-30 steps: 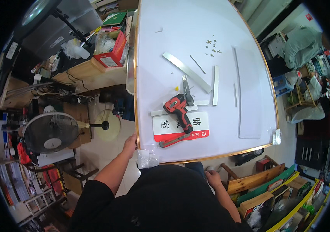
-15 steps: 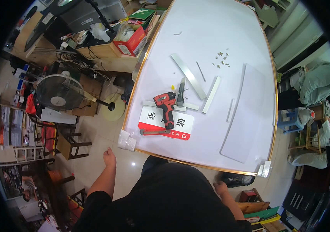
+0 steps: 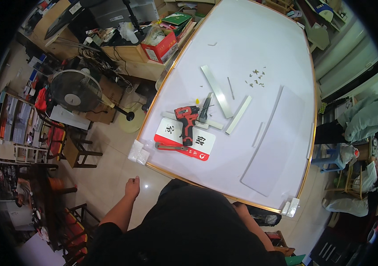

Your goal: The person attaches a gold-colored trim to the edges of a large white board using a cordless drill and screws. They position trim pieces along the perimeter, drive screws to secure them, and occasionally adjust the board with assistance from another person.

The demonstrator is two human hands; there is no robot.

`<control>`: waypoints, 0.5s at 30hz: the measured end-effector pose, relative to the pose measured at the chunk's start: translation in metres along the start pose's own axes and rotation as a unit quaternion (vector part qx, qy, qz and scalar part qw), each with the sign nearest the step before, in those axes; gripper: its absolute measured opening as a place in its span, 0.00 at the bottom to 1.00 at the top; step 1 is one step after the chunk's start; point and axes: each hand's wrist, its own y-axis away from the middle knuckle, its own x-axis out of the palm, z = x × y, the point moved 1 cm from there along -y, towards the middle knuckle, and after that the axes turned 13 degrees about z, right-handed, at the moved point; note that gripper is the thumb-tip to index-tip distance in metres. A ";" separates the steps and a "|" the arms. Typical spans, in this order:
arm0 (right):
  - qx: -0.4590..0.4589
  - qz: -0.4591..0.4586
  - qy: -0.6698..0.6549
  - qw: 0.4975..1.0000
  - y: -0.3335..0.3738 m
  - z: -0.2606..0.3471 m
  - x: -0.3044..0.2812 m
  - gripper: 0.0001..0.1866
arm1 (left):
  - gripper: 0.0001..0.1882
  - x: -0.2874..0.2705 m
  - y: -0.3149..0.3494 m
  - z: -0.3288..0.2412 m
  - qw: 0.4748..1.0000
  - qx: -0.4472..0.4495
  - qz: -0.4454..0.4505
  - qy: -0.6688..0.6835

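Observation:
My left hand hangs beside the table's near left corner, its fingers curled and nothing seen in them. My right hand is low at the table's near edge, partly behind my body, so its fingers are hidden. On the white table a red and black cordless drill lies across a white and red sign plate. Beside it rests a dark grey hand tool. A long red and grey tool lies along the plate's near edge.
Metal strips, a white bar, a thin rod, small screws and a curved panel lie on the table. A fan stands left; another person is at the right. Chairs stand lower left.
The view has shifted, so the table sits a little differently. My left hand has moved slightly forward and right; my right hand has come in closer to my body. The tools stay in place.

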 end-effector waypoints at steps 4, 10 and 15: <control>0.018 0.005 0.014 1.000 -0.013 -0.019 0.002 0.29 | 0.34 0.003 0.009 -0.001 1.000 0.000 0.015 -0.009; 0.074 0.092 0.002 0.993 0.004 -0.036 -0.008 0.26 | 0.34 0.015 0.016 0.008 0.999 -0.015 0.038 -0.022; -0.020 0.083 0.175 0.981 0.027 -0.021 -0.023 0.22 | 0.33 0.022 0.019 0.010 0.998 -0.020 0.050 -0.033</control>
